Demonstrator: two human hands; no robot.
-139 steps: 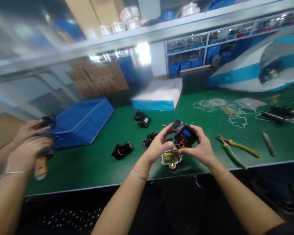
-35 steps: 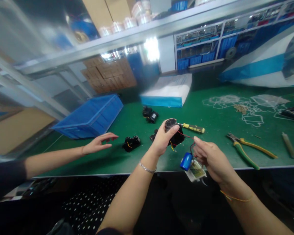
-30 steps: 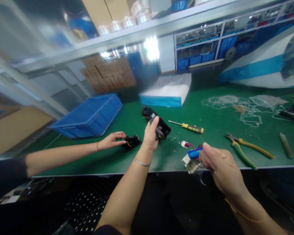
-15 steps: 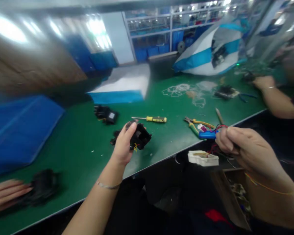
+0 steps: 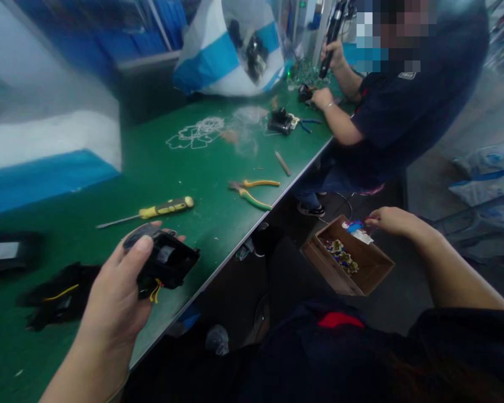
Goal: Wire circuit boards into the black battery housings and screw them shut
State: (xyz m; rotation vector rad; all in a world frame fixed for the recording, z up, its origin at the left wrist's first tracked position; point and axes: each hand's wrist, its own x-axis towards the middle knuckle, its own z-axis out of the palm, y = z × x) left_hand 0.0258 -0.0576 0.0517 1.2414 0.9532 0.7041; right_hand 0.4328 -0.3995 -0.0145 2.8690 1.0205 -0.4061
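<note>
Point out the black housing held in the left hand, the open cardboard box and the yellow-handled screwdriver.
Black housing (image 5: pixel 173 261): head view, on its hollow body.
Cardboard box (image 5: pixel 329 268): head view, on its near side wall.
Screwdriver (image 5: pixel 149 211): head view, on the front of its handle.

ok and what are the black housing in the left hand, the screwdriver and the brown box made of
Black housing: probably moulded plastic, going by its low sheen and crisp edges.
Screwdriver: thin grey shaft, likely metal; yellow-and-dark handle, perhaps plastic with rubber.
Brown box: likely cardboard, from its matte, plain brown look, though thin wood is possible.
</note>
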